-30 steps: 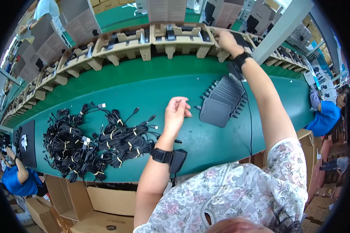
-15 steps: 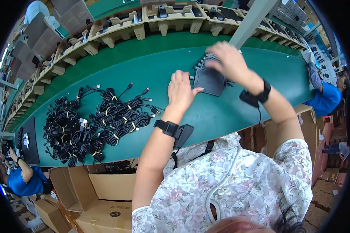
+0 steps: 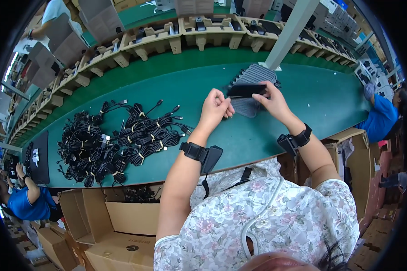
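Now that your right hand [image 3: 276,103] has come back from the shelf, both hands grasp the adapter [image 3: 245,90], left hand [image 3: 215,109] pinching its end above the tabletop [image 3: 303,126].

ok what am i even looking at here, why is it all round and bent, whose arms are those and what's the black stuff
There is no machine here: a person works with two bare hands. The picture comes from a wide fisheye camera worn on that person's head, looking down, which is why straight edges bend near the rim.

The forearms rising from the bottom are the wearer's own, each with a black wrist strap. The left hand and right hand together hold a flat black slab above the green table.

Under it on the table lies a stack of similar dark flat pieces. To the left is a heap of coiled black cables with ties. Cardboard boxes stand below the table edge, and other workers in blue sit at both sides.
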Demonstrator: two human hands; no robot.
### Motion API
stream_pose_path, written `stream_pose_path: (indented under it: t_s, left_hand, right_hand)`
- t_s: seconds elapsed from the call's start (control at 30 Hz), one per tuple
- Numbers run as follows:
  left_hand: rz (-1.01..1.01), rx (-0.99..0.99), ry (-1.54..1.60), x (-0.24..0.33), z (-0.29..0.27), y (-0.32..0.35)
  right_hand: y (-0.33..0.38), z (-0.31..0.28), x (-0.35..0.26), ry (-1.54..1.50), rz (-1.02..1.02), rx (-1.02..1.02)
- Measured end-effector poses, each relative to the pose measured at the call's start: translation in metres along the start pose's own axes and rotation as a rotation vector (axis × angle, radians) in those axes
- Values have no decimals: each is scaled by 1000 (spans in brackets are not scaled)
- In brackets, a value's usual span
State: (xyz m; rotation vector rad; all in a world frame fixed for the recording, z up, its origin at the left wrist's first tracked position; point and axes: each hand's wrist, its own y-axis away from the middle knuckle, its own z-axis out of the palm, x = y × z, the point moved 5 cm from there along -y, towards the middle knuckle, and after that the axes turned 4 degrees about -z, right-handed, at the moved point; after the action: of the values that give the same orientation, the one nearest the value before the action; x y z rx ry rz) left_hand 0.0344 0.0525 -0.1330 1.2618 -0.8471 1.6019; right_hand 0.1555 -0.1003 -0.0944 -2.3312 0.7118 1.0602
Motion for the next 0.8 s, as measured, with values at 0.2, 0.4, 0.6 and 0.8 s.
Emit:
stream_pose_path:
  t_s: [0.2, 0.4, 0.6, 0.8]
  left_hand:
    - [80, 202, -115, -5, -25, -7]
    - [136, 320, -543, -7, -24, -5]
    - [157, 353, -620, -4, -17, 2]
    - [155, 421, -638, -1, -22, 3]
  right_hand:
    - [-72, -34, -21, -273, -135, 301]
    - [-211, -73, -58, 65, -613, 634]
    - [-312, -62, -25, 503, -542, 547]
    - [-362, -14, 14, 707, -455, 367]
